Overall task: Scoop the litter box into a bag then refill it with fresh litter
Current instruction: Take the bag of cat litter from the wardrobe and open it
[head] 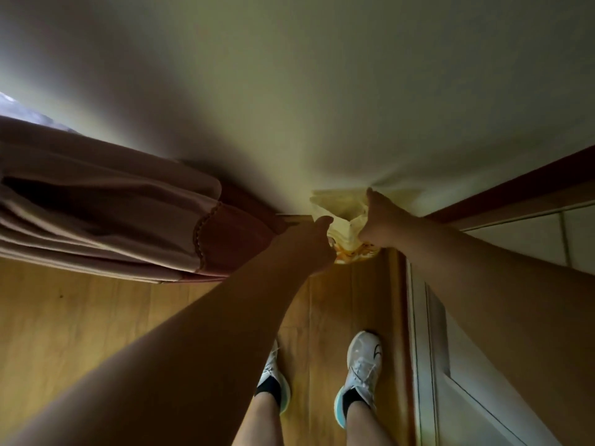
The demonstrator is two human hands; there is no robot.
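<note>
At the far left, my view of the curtain (pixel 106 217) is cut off by the edge, so I only see its lower folds, dusty pink with a darker band and a scalloped seam, hanging down to the wooden floor (pixel 80 333). Behind it the pale wall (pixel 306 91) fills the whole upper part, dim and blurred, with bright light spilling in at the top left corner.

My left hand (pixel 310 243) reaches forward with its back toward me. The fingers curl away out of sight, so I cannot tell for certain what they do, but they seem to close on the near left edge of the bag (pixel 346 220). There is 1 bag, pale yellow with an orange print low on its front, standing on the floor against the wall in the corner beside the door frame. Its top gapes between my 2 hands, and its inside is too dark and small to make out.

My right hand (pixel 381 220) grips the bag's right edge, fingers curled into the plastic and the thumb pointing up toward the wall. Much of the bag's body is hidden behind both hands.

Below, my 2 white shoes (pixel 362 371) stand on the floor, the left 1 partly hidden by my left forearm. On the right, a white door (pixel 457 365) runs out of view.
</note>
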